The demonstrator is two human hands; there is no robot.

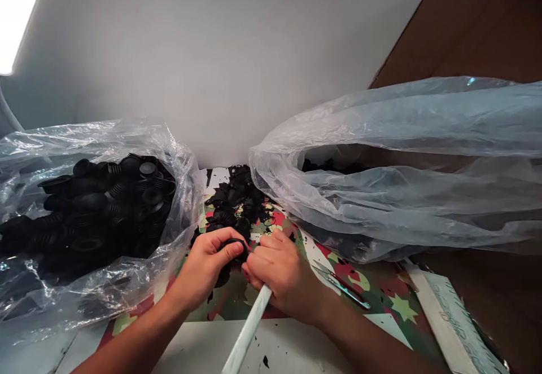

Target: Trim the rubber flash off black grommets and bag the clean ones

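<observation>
My left hand (215, 253) is closed on a black rubber part (232, 242), with the thumb pressed on its rim. Against it my right hand (279, 272) is wrapped round a tool with a long white handle (248, 329), which slants down toward me. The tool's working end is hidden at the fingers, where the two hands meet. Behind the hands lies a heap of black scraps (237, 193). On the right, a pair of metal tweezers or scissors (341, 285) rests on the patterned sheet (381, 289); I cannot tell which.
On the left a clear plastic bag (186, 165) holds many ribbed black rubber parts (97, 205). Another clear bag (381, 205) gapes at the right, with black pieces inside. Cardboard (474, 30) stands behind it. A white strip with writing (453, 323) lies at the right edge.
</observation>
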